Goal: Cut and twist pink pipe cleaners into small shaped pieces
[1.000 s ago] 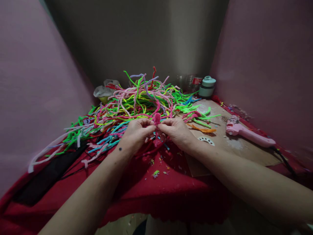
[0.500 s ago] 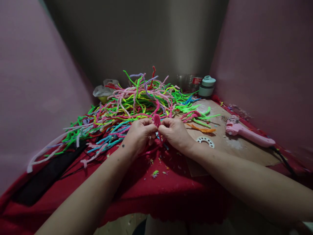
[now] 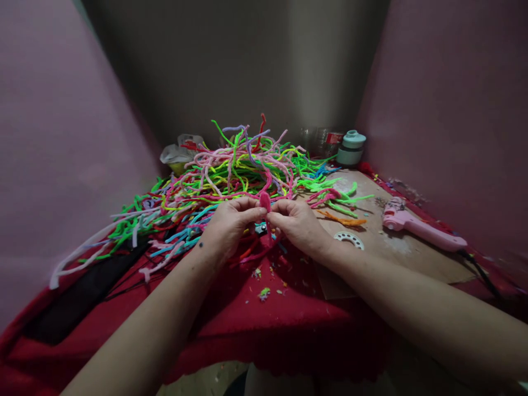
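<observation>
Between pinching fingertips (image 3: 259, 211), a pink strip (image 3: 265, 201) (fuzzy) pokes upward

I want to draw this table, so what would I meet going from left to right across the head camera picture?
Flat black thing → left hand → fuzzy pink strip → right hand → curved white piece with holes → pink corded tool.

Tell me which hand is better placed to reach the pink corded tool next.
Likely the right hand: the pink tool lies nearer to it than to the left hand, though both pinch the pink strip.
</observation>
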`<state>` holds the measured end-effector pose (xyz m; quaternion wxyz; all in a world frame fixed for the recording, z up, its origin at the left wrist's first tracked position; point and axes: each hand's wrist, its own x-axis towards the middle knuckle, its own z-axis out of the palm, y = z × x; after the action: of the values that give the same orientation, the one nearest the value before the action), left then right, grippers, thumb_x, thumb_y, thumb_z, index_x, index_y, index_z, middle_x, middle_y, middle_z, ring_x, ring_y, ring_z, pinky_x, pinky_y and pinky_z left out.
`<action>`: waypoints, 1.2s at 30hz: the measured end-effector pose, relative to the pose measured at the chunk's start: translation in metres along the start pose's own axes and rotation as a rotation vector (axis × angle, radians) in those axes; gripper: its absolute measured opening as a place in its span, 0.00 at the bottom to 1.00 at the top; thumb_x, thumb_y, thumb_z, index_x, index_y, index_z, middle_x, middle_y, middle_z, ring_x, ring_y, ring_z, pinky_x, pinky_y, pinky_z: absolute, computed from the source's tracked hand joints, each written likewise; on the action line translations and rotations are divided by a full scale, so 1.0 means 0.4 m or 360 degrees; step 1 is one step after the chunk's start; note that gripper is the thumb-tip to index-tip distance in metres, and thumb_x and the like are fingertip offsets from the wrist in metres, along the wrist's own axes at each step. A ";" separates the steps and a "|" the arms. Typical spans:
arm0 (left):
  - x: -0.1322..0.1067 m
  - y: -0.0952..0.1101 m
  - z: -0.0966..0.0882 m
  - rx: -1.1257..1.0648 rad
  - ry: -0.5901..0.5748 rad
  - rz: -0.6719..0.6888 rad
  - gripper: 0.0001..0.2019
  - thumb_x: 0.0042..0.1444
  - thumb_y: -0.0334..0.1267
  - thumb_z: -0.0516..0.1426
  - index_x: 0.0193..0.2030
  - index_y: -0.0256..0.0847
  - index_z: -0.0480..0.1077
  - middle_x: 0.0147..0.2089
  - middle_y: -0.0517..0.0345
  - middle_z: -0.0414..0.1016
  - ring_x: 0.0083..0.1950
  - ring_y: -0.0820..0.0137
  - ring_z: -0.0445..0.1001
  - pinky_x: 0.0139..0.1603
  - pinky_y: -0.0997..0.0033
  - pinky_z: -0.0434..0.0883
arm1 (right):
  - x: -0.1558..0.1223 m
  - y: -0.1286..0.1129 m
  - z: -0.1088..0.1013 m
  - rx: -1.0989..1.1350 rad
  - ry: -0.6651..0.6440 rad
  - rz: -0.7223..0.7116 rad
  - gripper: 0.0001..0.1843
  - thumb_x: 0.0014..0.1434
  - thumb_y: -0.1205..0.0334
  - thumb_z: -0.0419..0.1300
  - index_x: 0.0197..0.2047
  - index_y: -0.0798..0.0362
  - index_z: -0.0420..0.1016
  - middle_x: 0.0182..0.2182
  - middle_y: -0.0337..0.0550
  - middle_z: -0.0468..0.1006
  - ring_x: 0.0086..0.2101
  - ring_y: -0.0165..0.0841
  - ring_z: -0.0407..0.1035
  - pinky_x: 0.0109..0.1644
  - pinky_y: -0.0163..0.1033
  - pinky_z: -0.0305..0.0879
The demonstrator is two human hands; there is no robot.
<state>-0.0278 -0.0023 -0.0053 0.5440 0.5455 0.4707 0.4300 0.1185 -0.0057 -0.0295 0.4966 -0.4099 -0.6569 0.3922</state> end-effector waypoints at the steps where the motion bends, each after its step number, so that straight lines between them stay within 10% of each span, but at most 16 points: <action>1: 0.000 0.000 0.002 0.0040 0.0017 0.0021 0.08 0.40 0.36 0.61 0.29 0.37 0.71 0.22 0.66 0.66 0.20 0.80 0.60 0.21 0.79 0.58 | 0.000 0.001 0.000 -0.0039 0.0012 -0.0022 0.09 0.49 0.68 0.53 0.19 0.54 0.63 0.17 0.33 0.61 0.21 0.25 0.55 0.28 0.32 0.52; 11: 0.004 -0.008 0.022 0.0227 0.0094 0.0058 0.03 0.38 0.30 0.54 0.22 0.37 0.68 0.18 0.65 0.64 0.21 0.77 0.62 0.23 0.77 0.58 | -0.009 0.005 0.018 -0.0535 0.0156 -0.0225 0.06 0.48 0.70 0.53 0.21 0.55 0.68 0.19 0.37 0.67 0.21 0.26 0.57 0.29 0.34 0.51; 20: 0.007 -0.008 0.020 -0.0169 -0.0005 0.0068 0.04 0.37 0.30 0.56 0.24 0.35 0.71 0.22 0.62 0.69 0.25 0.75 0.67 0.29 0.75 0.65 | -0.004 0.005 0.004 0.0479 -0.0098 0.0289 0.10 0.49 0.61 0.57 0.20 0.55 0.65 0.14 0.33 0.63 0.16 0.24 0.55 0.21 0.32 0.50; 36: 0.010 -0.015 -0.004 -0.0164 -0.0090 0.0027 0.08 0.40 0.36 0.65 0.29 0.37 0.76 0.28 0.58 0.75 0.29 0.72 0.72 0.32 0.74 0.68 | -0.004 0.006 -0.004 0.0463 -0.0238 0.0192 0.11 0.48 0.61 0.59 0.19 0.57 0.70 0.13 0.33 0.64 0.17 0.22 0.54 0.22 0.32 0.49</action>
<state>-0.0290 0.0019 -0.0113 0.5808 0.5327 0.4278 0.4427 0.1206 -0.0061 -0.0320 0.4760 -0.3422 -0.6025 0.5416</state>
